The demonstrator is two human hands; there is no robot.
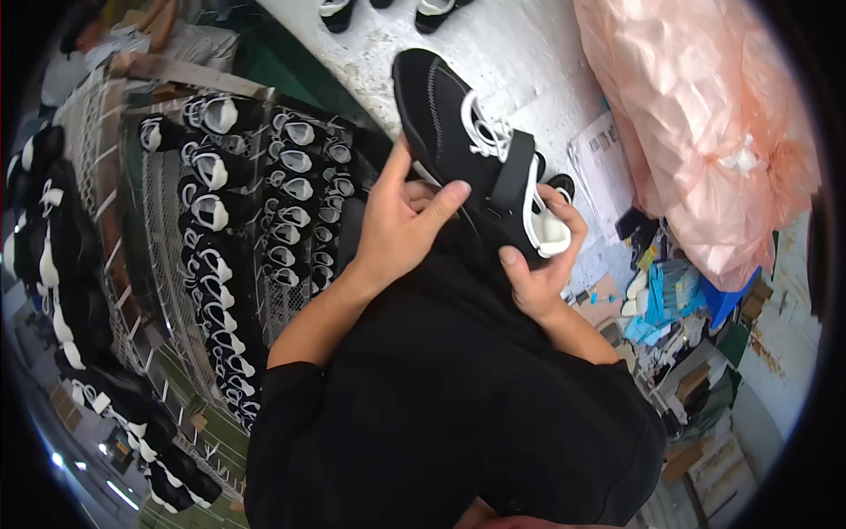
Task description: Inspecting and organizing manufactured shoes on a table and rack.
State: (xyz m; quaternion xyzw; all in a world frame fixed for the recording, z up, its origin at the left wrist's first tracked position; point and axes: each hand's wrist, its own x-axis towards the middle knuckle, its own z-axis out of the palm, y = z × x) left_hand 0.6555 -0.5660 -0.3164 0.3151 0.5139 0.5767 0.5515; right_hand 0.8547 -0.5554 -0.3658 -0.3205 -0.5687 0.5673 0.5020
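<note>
A black sneaker point(445, 115) with white laces, a black strap and a white lining is held up in front of me, toe pointing away and to the left. My left hand point(401, 216) grips its left side near the middle, the thumb lying on the upper and the fingers partly hidden beneath. At the heel, my right hand point(546, 260) closes round the white-lined opening, thumb on the near side and fingers on the far side. Part of the sole is hidden from view.
Mesh racks point(167, 256) with rows of black and white shoes stand on my left. A white worktable point(529, 53) lies ahead, with more shoes at its far edge and printed papers point(604, 163). Large pink plastic bags point(696, 115) and clutter fill the right. Another person point(115, 44) is far left.
</note>
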